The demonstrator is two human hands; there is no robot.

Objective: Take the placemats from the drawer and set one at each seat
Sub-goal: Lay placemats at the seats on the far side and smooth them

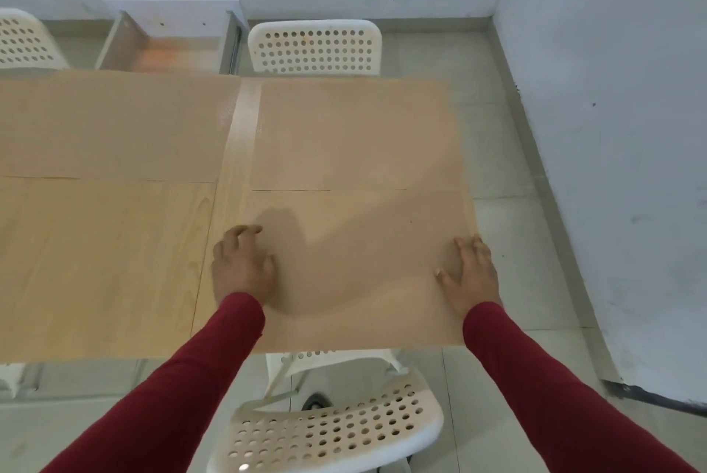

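Note:
A tan placemat (355, 262) lies flat on the near right part of the wooden table (107, 266). My left hand (243, 266) rests on the mat's left edge with its fingers bent. My right hand (470, 273) lies flat with straight fingers on the mat's right edge, at the table's side. Two more tan placemats lie across the far side, one at far right (352, 135) and one at far left (114, 128). Beyond the table the drawer (168, 47) of a white cabinet stands open, and something orange shows blurred inside it.
White perforated chairs stand around the table: one at the far right (313, 47), one at the far left (23, 40), and one right below me (325, 426). A wall (612, 128) runs close along the right. A cable hangs on the back wall.

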